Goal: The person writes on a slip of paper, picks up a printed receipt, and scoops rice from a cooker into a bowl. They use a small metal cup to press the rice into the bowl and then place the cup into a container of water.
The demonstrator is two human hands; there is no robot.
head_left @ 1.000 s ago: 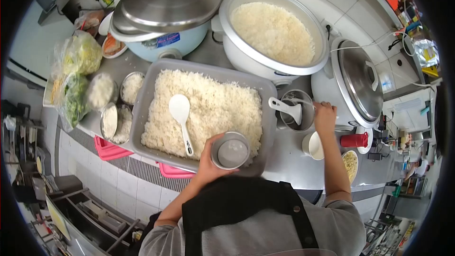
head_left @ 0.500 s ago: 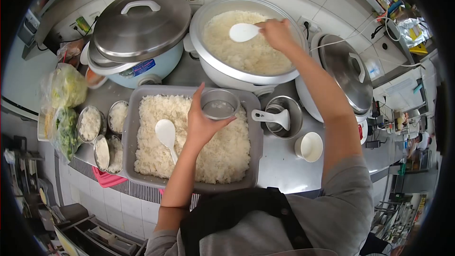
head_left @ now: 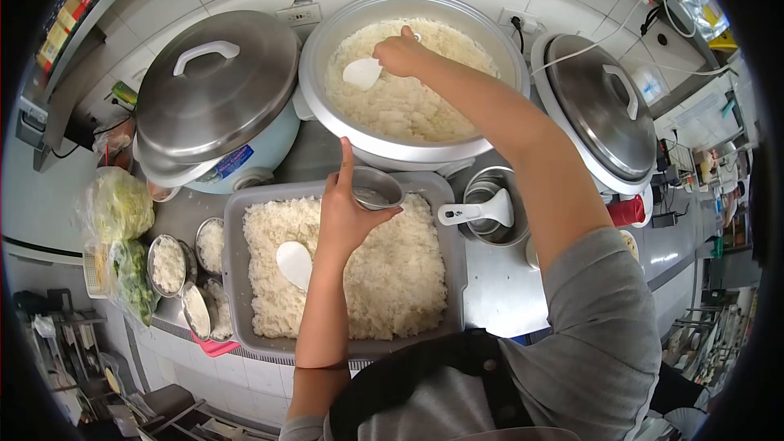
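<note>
Left hand (head_left: pixel 347 220) grips a small steel bowl (head_left: pixel 377 188), thumb on the near wall and fingers (head_left: pixel 345 165) wrapped round the far side, one pointing up. The bowl is tilted and held over the far end of the grey tray (head_left: pixel 234 278), just beside the front rim of the open rice cooker (head_left: pixel 392 147). I can't tell what is inside it.

Right hand (head_left: pixel 400 53) is closed round the handle of a white spoon (head_left: pixel 363 73), whose blade is down on the cooked rice (head_left: pixel 408 106) in the cooker, at the back edge of the counter (head_left: pixel 498 294), about the middle.

Handling, judged:
- **Bowl:** light, stiff, with a smooth wall, probably slick if damp. Best held by the rim and wall, as now.
- **Spoon:** light, rigid plastic. Take it by the handle end.
- **Rice:** soft and sticky. It clumps, clings to the blade, and is likely hot.

The tray is full of rice at the front edge, with a second spoon (head_left: pixel 294 264) lying in it. Also on the counter:
- A lidded cooker (head_left: pixel 216 94) at the back-left corner.
- Another lidded cooker (head_left: pixel 604 118) at the back right.
- A ladle (head_left: pixel 478 212) in a steel pot, right of the tray.
- Small rice bowls (head_left: pixel 167 265) by the left edge.
</note>
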